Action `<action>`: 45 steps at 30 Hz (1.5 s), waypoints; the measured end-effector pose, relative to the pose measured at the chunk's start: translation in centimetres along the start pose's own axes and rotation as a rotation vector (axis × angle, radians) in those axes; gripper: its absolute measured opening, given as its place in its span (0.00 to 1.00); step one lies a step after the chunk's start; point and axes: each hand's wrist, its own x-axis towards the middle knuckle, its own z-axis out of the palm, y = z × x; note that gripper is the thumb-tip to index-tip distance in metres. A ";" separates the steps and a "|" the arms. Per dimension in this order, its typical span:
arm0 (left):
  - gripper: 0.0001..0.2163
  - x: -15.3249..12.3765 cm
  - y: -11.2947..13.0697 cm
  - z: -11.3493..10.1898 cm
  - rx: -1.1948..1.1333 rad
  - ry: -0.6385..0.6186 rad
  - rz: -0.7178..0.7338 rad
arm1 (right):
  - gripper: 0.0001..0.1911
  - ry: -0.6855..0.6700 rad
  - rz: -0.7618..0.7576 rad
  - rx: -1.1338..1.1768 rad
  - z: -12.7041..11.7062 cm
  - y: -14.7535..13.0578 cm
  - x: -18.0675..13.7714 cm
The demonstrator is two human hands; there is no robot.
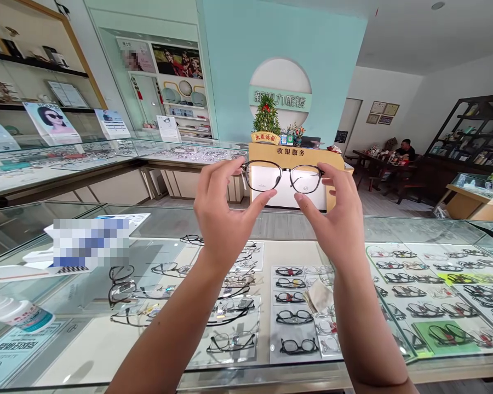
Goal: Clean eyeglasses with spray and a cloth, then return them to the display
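I hold a pair of black-framed glasses up in front of me with both hands, lenses facing away. My left hand pinches the left end of the frame between thumb and fingers. My right hand pinches the right end the same way. Both hands are raised above a glass display counter. Several pairs of glasses lie in trays under the glass below my arms.
A white bottle lies at the counter's left. Two loose frames rest on the glass near it. A yellow cashier desk with a small tree stands behind. A person sits at a table far right. More glass counters line the left wall.
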 end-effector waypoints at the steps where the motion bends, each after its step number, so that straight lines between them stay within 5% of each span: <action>1: 0.27 -0.1 0.0 0.1 -0.003 0.010 0.030 | 0.28 0.001 -0.001 -0.003 0.0 0.1 0.0; 19: 0.28 -0.3 0.2 0.2 0.092 0.076 0.194 | 0.29 -0.009 0.035 0.012 0.3 0.2 -0.2; 45: 0.28 -0.8 -1.0 1.5 -0.128 -0.127 -0.229 | 0.27 0.076 -0.031 -0.056 0.2 -1.0 -0.1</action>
